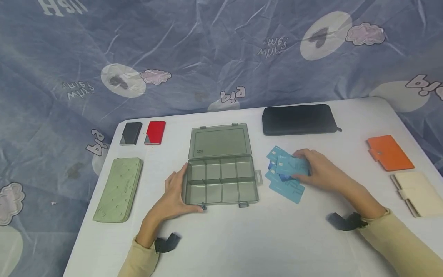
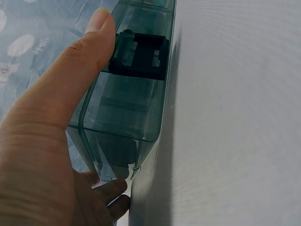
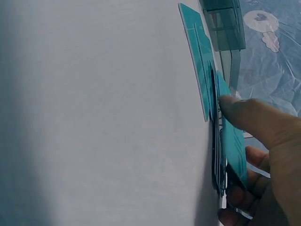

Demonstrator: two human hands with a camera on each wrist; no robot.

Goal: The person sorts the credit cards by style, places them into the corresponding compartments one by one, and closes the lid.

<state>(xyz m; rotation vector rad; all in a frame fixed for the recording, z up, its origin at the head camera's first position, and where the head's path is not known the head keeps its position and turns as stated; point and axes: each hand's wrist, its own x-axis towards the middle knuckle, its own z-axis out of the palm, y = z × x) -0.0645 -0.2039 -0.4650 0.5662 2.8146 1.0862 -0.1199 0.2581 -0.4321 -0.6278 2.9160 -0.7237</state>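
- The left hand (image 1: 176, 196) grips the near left corner of the grey organiser box (image 1: 221, 181): the thumb lies along the front wall next to a dark latch (image 2: 138, 54), and the fingers wrap round the left side.
- The organiser box stands in the middle of the white worktop (image 1: 242, 238), its clear lid (image 1: 219, 140) folded back flat behind it. The tray is split into 8 compartments in 2 rows of 4.
- The right hand (image 1: 320, 171) pinches 1 blue card (image 1: 292, 165), thumb on top and fingers curled beneath, and holds it tilted just above the others.
- The loose pile of blue cards (image 1: 285, 184) lies fanned on the worktop just right of the box; the nearest card comes close to the box's side tab. How many cards are in the pile cannot be told.
- A long black zip wallet (image 1: 299, 119) lies behind the cards, near the far edge.
- At the right edge sit an orange card holder (image 1: 389, 152) and, nearer the person, a cream one (image 1: 417, 192).
- At the left lies a pale green wallet (image 1: 119, 189); behind it are a dark grey card case (image 1: 130, 133) and a red card case (image 1: 155, 132), side by side.
- A blue patterned cloth (image 1: 207, 54) hangs behind the worktop.
- Both wrists wear dark straps over cream sleeves.
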